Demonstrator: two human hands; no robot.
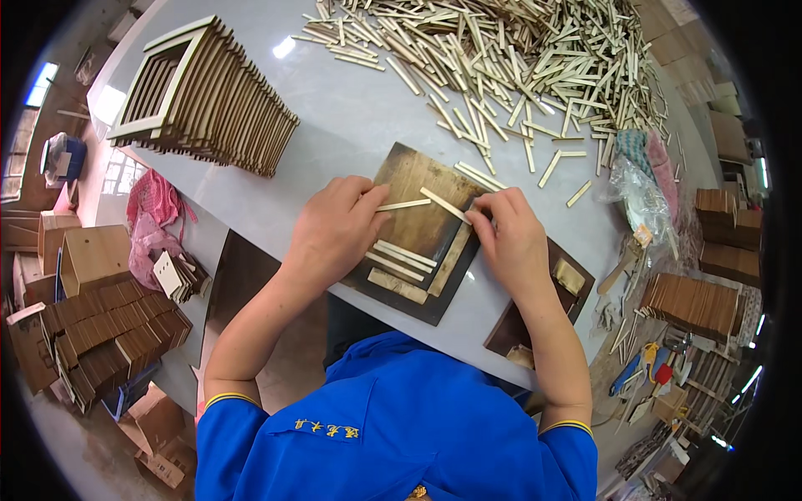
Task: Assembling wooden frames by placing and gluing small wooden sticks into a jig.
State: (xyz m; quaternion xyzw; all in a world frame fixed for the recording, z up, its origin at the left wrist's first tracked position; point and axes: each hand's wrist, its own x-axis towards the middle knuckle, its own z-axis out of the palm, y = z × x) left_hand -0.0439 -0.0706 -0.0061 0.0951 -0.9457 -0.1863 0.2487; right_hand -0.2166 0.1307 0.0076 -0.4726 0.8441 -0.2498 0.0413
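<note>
My left hand (334,225) pinches one end of a pale thin wooden strip (405,204) above a dark wooden board (401,171). Another wooden strip (444,205) is pinched by my right hand (511,238), slanting up to the left. The free ends of the two strips come close together; whether they touch I cannot tell. Below them, several loose strips (405,258) lie side by side on the board, near the narrow wooden ledges (398,285) along its near and right edges. Two more strips (480,176) lie by the board's far right edge.
A large heap of wooden strips (535,63) covers the table's far side. Stacked wooden frames (225,104) stand at the far left. A second dark board (547,292) lies right of my right forearm. Plastic bags (639,200) and cloth sit at the right; stacked brown panels (113,334) are lower left.
</note>
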